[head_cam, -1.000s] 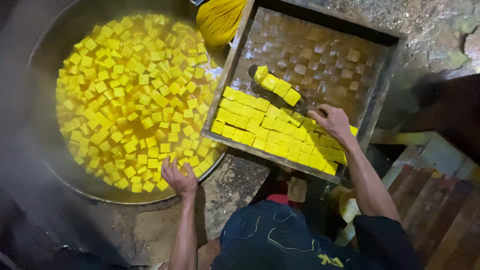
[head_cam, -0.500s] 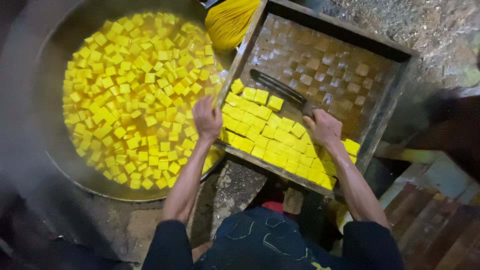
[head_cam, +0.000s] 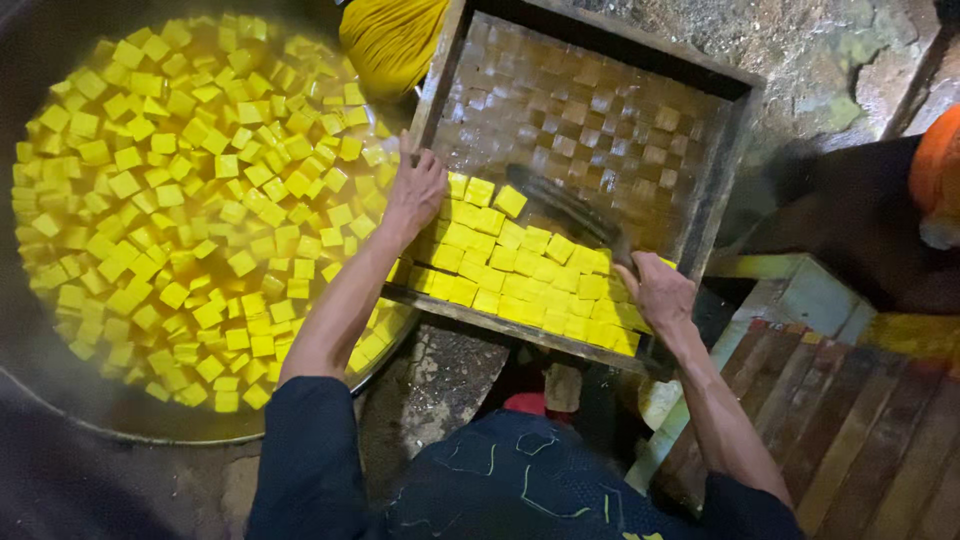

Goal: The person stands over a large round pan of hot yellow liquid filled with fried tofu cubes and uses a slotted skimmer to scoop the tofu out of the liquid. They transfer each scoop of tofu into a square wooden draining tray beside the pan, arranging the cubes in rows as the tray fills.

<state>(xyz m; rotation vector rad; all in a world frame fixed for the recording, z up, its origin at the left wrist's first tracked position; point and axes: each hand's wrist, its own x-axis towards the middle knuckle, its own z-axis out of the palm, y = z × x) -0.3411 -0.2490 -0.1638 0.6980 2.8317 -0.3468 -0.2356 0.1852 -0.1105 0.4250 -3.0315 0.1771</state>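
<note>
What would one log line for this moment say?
left hand: on yellow cubes | right hand: on cubes, tray near edge | pan: cubes floating

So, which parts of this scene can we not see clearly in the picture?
- Head view: the big pan is cut by the left edge.
- The yellow bundle is cut by the top edge.
- The dark tool on the tray is blurred; the right hand hides its end.
- The left hand covers some yellow cubes.
</note>
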